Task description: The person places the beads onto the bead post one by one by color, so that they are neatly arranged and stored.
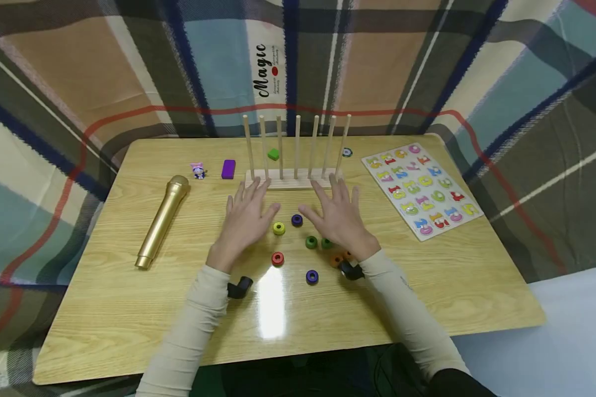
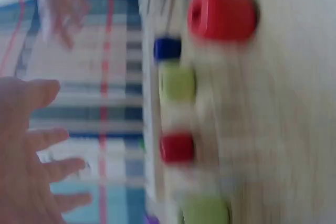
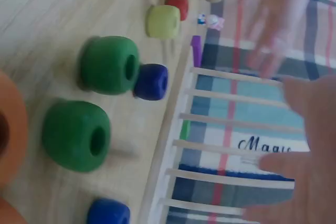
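Observation:
My left hand [image 1: 246, 219] is held over the table with its fingers spread, holding nothing. Likewise my right hand [image 1: 341, 219] has its fingers stretched forward and holds nothing. Both sets of fingertips overlap the front edge of a wooden rack [image 1: 290, 182] with several upright pegs in the head view. Between and below the hands lie beads with holes: a yellow bead [image 1: 278, 228], a red bead [image 1: 277, 259], dark blue beads [image 1: 297, 220], green beads [image 1: 311, 242] and orange beads [image 1: 335, 260]. My right wrist partly hides the orange ones. The left wrist view is blurred.
A gold microphone [image 1: 163, 221] lies at the left. Behind it are a small figurine [image 1: 198, 170] and a purple block [image 1: 228, 169]. A green block [image 1: 273, 154] sits behind the rack, and a board of colourful numbers [image 1: 422, 190] lies at the right. Plaid cloth hangs behind the table.

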### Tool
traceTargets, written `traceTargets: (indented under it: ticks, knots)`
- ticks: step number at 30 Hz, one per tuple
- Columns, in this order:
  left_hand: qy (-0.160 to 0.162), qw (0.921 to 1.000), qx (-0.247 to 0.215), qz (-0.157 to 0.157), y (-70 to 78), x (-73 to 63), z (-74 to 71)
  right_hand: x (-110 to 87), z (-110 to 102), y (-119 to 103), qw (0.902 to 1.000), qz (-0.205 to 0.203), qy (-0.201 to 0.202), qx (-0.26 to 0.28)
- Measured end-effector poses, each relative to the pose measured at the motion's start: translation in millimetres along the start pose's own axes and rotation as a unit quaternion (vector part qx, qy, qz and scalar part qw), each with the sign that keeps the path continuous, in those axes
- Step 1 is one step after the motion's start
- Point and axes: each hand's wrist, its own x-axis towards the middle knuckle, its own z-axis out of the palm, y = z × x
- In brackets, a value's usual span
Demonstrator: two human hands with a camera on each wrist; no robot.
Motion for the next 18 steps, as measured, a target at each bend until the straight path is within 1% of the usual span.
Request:
traceTargets:
  ticks: [2, 5, 7, 10, 12, 14, 16, 18]
  knots:
    - [-0.002, 0.9989, -0.047, -0.004, -22.0, 6.2, -11.2, 1.2, -4.0, -0.3, 0.9996, -0.027, -0.007, 0.001]
    - [-0.021, 0.9951, -0.097, -0.009, -55.2, 18.6, -24.0, 4.6, -9.1, -7.1, 0.9967, -0.07, -0.04, 0.003]
    - [-0.04, 0.9925, -0.115, -0.007, -73.9, 27.4, -27.6, 8.2, -9.8, -16.9, 0.9921, -0.102, -0.074, -0.004]
    - [-0.059, 0.991, -0.12, -0.002, -97.1, 41.6, -30.7, 20.9, -5.2, -40.2, 0.981, -0.15, -0.119, -0.032]
    - [-0.062, 0.9904, -0.123, -0.002, -107.5, 49.3, -29.0, 29.8, 1.8, -55.6, 0.9719, -0.182, -0.137, -0.06]
    - [-0.057, 0.9905, -0.125, -0.002, -114.1, 56.3, -24.7, 38.0, 10.0, -68.7, 0.9652, -0.205, -0.14, -0.082]
    - [-0.052, 0.9899, -0.132, -0.001, -116.4, 62.4, -19.6, 44.6, 18.4, -77.9, 0.9608, -0.219, -0.135, -0.102]
    - [-0.05, 0.9894, -0.136, 0.003, -116.3, 68.4, -13.9, 49.5, 26.1, -83.6, 0.9596, -0.221, -0.128, -0.117]
